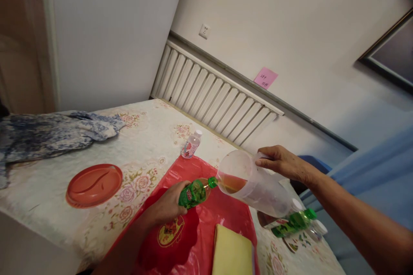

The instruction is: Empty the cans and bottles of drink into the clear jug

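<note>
My left hand is wrapped round a green-labelled drink bottle, tipped so that its green neck meets the mouth of a translucent plastic pitcher. My right hand grips the pitcher near its rim and holds it tilted toward the bottle. Orange-brown liquid lies inside the pitcher's lower side near the mouth. Beneath both is a red plastic sheet with a dark red scalloped piece bearing a gold print.
A yellow cloth or pad lies on the red sheet. Behind stands a small white-capped bottle. Several bottles, one a green-capped bottle, are at right. A red-orange lid or plate and patterned fabric lie left on the flowered tablecloth.
</note>
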A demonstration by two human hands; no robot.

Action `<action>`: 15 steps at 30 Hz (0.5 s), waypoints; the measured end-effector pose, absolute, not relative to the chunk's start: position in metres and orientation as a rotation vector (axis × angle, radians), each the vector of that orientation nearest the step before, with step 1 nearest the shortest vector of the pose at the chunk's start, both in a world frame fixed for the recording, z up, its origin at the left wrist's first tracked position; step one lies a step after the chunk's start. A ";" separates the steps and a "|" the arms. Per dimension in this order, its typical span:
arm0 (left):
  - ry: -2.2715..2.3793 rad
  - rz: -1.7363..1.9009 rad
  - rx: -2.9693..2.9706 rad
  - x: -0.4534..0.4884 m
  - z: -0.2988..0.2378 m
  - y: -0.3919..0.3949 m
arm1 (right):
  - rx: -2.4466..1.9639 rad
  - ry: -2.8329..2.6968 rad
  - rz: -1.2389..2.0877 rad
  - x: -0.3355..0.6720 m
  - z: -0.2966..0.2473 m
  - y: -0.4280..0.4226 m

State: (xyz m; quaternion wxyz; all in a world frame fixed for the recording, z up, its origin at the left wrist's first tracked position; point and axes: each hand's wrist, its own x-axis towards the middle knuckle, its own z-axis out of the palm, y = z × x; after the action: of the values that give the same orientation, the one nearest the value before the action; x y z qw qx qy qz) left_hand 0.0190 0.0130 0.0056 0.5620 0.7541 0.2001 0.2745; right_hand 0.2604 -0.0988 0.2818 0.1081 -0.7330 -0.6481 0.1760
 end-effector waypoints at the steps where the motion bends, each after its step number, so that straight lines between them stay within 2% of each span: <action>1: 0.461 0.650 1.761 0.019 0.006 0.013 | -2.145 -1.881 0.539 0.262 0.280 -0.100; 8: 0.505 0.638 1.665 0.015 0.010 0.013 | -1.930 -1.624 0.759 0.291 0.244 -0.111; 15: 0.551 0.662 1.603 0.016 0.007 0.015 | -1.710 -1.183 0.682 0.309 0.183 -0.114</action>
State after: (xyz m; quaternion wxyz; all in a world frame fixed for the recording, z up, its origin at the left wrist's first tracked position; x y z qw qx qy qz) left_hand 0.0157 0.0149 0.0074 0.6139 0.6955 0.2390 0.2870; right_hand 0.3090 -0.1143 0.1829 0.4587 -0.6943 -0.4803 0.2771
